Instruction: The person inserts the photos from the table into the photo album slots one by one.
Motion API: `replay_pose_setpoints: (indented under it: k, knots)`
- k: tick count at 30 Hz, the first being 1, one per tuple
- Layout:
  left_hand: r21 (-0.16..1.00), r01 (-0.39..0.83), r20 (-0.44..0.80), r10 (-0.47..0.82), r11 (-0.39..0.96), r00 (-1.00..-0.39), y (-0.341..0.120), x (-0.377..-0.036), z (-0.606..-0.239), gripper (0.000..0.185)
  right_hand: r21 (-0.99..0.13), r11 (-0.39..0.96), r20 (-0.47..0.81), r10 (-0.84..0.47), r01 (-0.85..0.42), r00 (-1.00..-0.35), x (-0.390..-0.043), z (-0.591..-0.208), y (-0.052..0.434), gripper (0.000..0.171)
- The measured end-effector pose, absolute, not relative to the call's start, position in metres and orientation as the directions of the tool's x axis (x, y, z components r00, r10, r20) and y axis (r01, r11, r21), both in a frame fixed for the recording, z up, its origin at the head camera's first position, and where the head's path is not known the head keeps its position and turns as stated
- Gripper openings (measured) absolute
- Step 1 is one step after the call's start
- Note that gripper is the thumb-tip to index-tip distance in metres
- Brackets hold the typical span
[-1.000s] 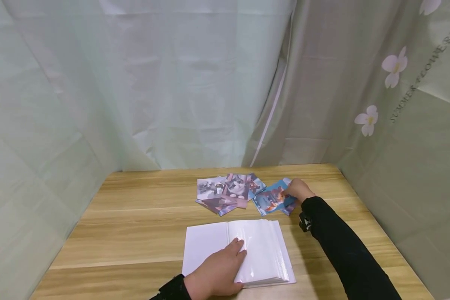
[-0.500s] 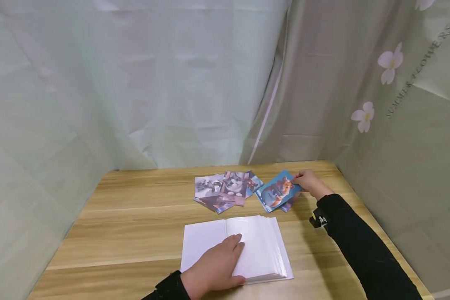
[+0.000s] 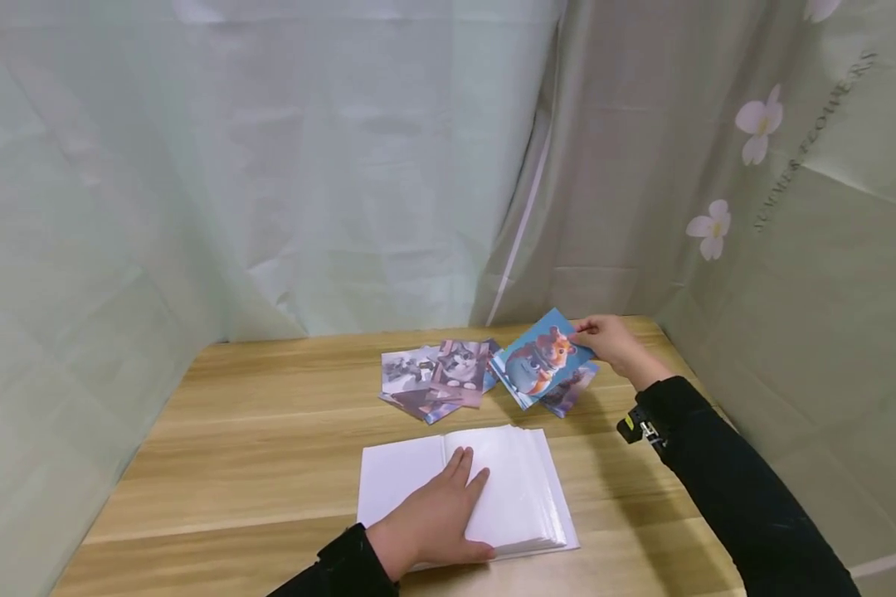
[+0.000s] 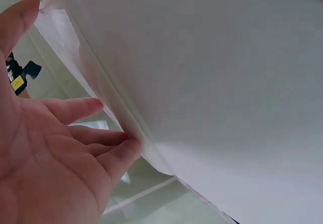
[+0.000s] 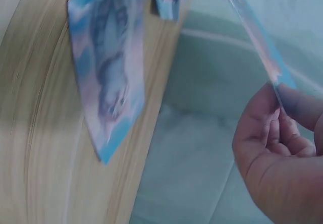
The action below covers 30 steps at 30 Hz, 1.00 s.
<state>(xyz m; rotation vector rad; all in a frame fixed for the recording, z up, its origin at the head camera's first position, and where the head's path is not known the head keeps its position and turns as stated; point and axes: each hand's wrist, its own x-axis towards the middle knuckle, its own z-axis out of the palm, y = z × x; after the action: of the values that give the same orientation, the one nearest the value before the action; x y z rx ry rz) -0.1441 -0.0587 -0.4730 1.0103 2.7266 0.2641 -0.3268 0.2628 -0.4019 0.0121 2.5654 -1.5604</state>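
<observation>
An open white album (image 3: 518, 497) lies on the wooden table (image 3: 269, 431) near its front edge. My left hand (image 3: 436, 518) rests flat on its pages, fingers straight; the left wrist view shows the hand (image 4: 60, 148) against the white page (image 4: 212, 82). My right hand (image 3: 608, 340) pinches the corner of a blue hamster photo (image 3: 539, 358) and holds it tilted above the table. In the right wrist view the photo (image 5: 257, 42) appears edge-on between thumb and fingers (image 5: 275, 133). Another blue photo (image 5: 108, 93) lies below it on the wood.
A loose pile of several animal photos (image 3: 440, 377) lies behind the album, with more photos (image 3: 567, 390) under the lifted one. Pale green curtains (image 3: 343, 166) close off the back and sides; the right one has flower prints (image 3: 754, 133).
My right hand has lifted the hamster photo off the pile, up and slightly right. The left hand has stayed on the album.
</observation>
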Motion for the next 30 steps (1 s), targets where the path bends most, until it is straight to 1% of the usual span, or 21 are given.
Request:
replay_pose_setpoints:
  k: [6, 11, 16, 21, 25, 30]
  knots:
    - [0.251, 0.617, -0.132, 0.658, 0.745, -0.741, -0.059, -0.145, -0.477, 0.097, -0.905, 0.424, -0.077, -0.148, 0.007, -0.986, -0.330, -0.401, 0.239, 0.023]
    - [0.236, 0.628, -0.113, 0.663, 0.742, -0.740, -0.059, -0.146, -0.480, 0.097, -0.904, 0.425, -0.027, -0.175, -0.051, -0.984, -0.335, -0.405, 0.224, 0.020]
    - [0.230, 0.632, -0.098, 0.664, 0.740, -0.741, -0.060, -0.145, -0.479, 0.096, -0.921, 0.386, -0.033, -0.195, -0.046, -0.980, -0.341, -0.415, 0.212, 0.021]
    - [0.234, 0.629, -0.112, 0.663, 0.741, -0.740, -0.060, -0.144, -0.477, 0.096, -0.938, 0.345, -0.055, -0.214, -0.022, -0.975, -0.344, -0.428, 0.200, 0.020]
    - [0.242, 0.623, -0.123, 0.661, 0.744, -0.741, -0.060, -0.144, -0.476, 0.096, -0.926, 0.378, -0.092, -0.210, 0.006, -0.973, -0.345, -0.437, 0.196, 0.016]
    - [0.239, 0.624, -0.133, 0.662, 0.744, -0.738, -0.060, -0.145, -0.477, 0.096, -0.909, 0.417, -0.112, -0.208, 0.016, -0.972, -0.349, -0.446, 0.196, 0.016]
